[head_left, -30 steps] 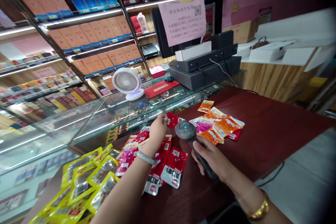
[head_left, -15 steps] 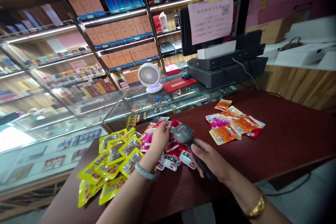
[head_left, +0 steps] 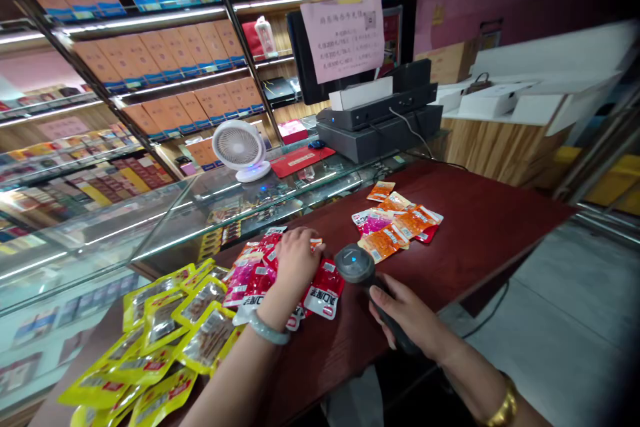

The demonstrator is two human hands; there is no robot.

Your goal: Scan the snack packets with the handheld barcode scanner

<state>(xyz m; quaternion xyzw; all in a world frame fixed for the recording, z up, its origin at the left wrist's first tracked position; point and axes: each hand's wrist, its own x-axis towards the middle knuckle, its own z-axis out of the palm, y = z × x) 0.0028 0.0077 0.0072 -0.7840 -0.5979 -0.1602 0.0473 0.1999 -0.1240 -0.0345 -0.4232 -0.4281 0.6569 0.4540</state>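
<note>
My right hand is wrapped round the handle of a dark grey barcode scanner, whose head has a small blue light. My left hand, with a pale bangle at the wrist, lies over a pile of red and pink snack packets. Its fingers reach forward across them, and the fingertips partly hide an orange bit of packet. Beside this hand, towards the scanner, lies a red and white snack packet. Yellow snack packets with clear windows are heaped to the left of the pile.
Farther right on the dark red table lies a group of orange and pink packets. Behind are a glass counter, a white fan, a red mat and a monitor with a pink paper sign. Boxed goods fill the shelves.
The view has swung right, so things sit farther left. My left hand has moved from beside the scanner head onto the pile. A red and white packet now lies apart at its right.
</note>
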